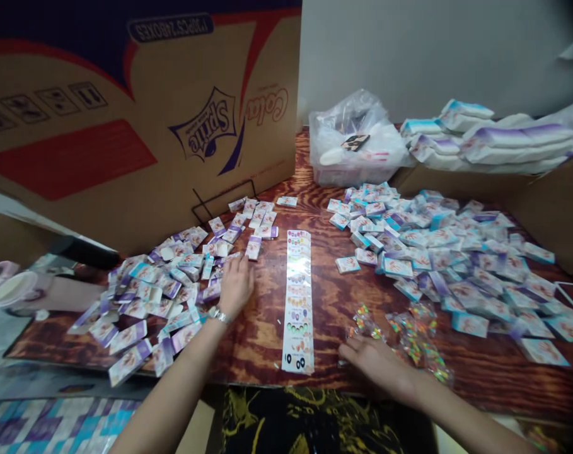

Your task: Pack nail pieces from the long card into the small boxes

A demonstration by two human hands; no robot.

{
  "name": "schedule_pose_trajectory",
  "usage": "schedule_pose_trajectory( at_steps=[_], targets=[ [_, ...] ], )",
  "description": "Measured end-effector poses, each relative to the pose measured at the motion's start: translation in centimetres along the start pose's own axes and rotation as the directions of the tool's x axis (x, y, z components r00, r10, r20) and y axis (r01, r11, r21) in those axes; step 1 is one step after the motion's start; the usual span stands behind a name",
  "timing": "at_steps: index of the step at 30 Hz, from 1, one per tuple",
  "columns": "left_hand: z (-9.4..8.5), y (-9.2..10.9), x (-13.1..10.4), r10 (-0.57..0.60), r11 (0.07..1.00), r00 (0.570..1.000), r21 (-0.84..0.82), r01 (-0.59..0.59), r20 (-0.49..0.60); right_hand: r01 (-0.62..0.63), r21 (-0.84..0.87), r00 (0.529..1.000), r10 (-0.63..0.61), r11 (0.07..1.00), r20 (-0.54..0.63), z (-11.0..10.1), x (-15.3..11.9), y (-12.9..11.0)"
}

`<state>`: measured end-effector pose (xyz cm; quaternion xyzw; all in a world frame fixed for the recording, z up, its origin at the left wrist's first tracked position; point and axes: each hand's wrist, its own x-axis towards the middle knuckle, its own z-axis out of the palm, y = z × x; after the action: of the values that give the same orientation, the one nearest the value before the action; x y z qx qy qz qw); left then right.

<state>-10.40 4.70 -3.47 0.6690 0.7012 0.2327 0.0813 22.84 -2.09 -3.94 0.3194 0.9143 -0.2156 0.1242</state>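
Note:
My left hand [236, 285] reaches over the right side of a loose pile of small white and purple boxes [130, 358], its fingers forward and resting among them. No box is clearly gripped there; the fingertips are partly hidden. Low on the right, my right hand [372, 359] is closed over a small clear packet of coloured candy [364, 318], fingers bent down at its near edge. More candy packets [416, 334] lie just right of that hand. Between the hands lies a long strip of printed sticker sheets [298, 302], flat on the table.
A big cardboard carton [139, 145] stands at the back left. A large heap of small boxes [437, 252] covers the right side. Behind it are a plastic-lined tub [357, 145] and stacked wrapped packs [503, 139]. A pale cup-like container [45, 290] lies far left on the wooden table [262, 340].

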Motion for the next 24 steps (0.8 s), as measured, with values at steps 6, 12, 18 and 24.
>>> schedule_pose_trajectory(
  at_steps=[6,12,18,24],
  targets=[
    [2.2,0.4,6.0,-0.045,0.999,0.998,-0.023,0.046,0.052,-0.032,0.169,0.979,0.066,0.985,-0.195,-3.3,2.0,-1.3],
    [0.8,2.5,4.4,-0.090,0.947,0.981,-0.289,0.137,0.170,0.019,0.282,0.916,0.096,0.959,-0.390,-7.3,1.8,-1.0],
    [-1.8,5.7,-2.3,-0.047,0.677,0.884,-0.636,0.370,0.465,0.145,0.179,0.752,0.009,0.973,-0.659,-9.6,3.3,-0.6],
    [-1.3,7.0,-5.5,0.109,-0.286,0.547,-0.501,0.817,0.830,0.159,-0.358,0.637,-0.373,0.920,-0.675,-9.7,5.2,-1.4]
  ],
)
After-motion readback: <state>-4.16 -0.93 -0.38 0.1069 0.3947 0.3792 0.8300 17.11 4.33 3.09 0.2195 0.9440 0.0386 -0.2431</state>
